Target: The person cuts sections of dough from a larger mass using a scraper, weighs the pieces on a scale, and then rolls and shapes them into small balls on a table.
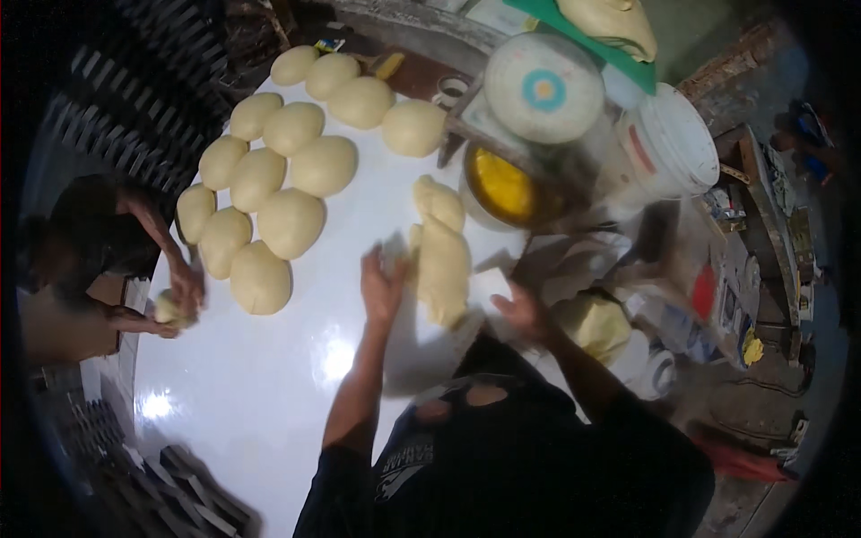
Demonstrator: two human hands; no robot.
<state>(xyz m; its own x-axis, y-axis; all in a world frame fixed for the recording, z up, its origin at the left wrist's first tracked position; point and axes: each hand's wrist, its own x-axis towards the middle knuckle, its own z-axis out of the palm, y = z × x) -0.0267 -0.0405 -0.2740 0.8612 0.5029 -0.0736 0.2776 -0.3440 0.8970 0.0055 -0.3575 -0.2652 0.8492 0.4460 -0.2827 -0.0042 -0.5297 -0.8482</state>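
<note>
A long, uneven piece of pale dough [444, 269] lies on the white table, with a folded lump at its far end. My left hand [384, 285] is just left of it, fingers spread and a little blurred; it holds nothing. On the dough's right side, my right hand [523, 314] grips a flat white dough scraper [491, 289], its fingers partly hidden behind it. Several smooth, round dough balls [291, 224] sit in rows at the far left of the table.
Beyond the dough stand a metal bowl [470, 199] with yellow contents, a weighing scale [574, 90] and a white bucket [695, 143]. At the left edge another person's hands [184, 291] handle a small dough piece [168, 308]. Stacked dark trays [134, 99] rise behind.
</note>
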